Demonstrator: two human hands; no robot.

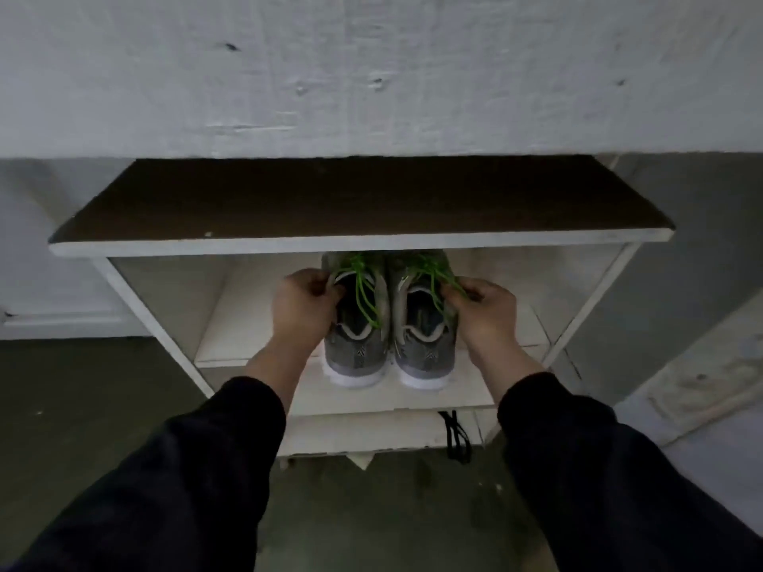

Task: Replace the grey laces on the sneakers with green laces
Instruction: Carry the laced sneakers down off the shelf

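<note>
Room first: a rough white-painted wall (371, 68) fills the whole top half, with a few small dents and scuffs in it. Below that is a dull grey-green floor (103, 386), pretty dim overall. Pushed up against the wall is a low white shelf unit (136, 307) with chipped paint and a dark brown top (359, 200). Inside it there's a white board (487, 390), and that's where the shoes are, heels sticking out a bit toward the camera and toes tucked in under the top.

The pair sits side by side, touching: left sneaker (355, 344) and right sneaker (425, 348), both grey with white soles. Both arms come in from the bottom in black sleeves (165, 468). The left hand (303, 307) has its fingers curled over the outer collar edge of the left sneaker. The right hand (485, 311) does the same on the outer side of the right sneaker, fingertips right by a loop of lace.

Both shoes have green laces (363, 291) in them, loose ends flopping over the openings. Smallest thing: a black cord (456, 437) hanging off the front of the lower board, under the right sneaker.
</note>
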